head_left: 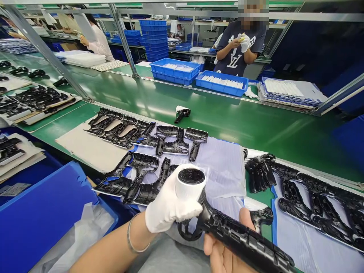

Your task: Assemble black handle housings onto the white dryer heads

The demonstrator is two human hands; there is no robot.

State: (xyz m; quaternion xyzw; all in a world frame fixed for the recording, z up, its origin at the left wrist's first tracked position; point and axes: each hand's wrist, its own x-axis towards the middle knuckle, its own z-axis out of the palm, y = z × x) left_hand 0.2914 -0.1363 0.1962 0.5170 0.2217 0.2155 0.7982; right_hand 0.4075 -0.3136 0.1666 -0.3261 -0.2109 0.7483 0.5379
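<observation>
My left hand (167, 208), in a white glove, is closed round the white barrel of a hair dryer housing (191, 189). A dark round opening at the barrel's end faces up. My bare right hand (223, 254) grips the long black part (241, 237) from below, its thumb on the far side. Slots and ribs show along this black part, which runs to the lower right; where it joins the barrel is partly hidden by my glove. Just beyond my hands, black T-shaped half shells (142, 167) lie on pale wrapping sheets (224, 163).
More shells (315, 197) lie on the right. A white-and-black housing (182, 112) rests on the green conveyor belt (222, 117). Across it are blue trays (222, 83) and a person (239, 45) holding something small. A large blue bin (54, 216) stands at left.
</observation>
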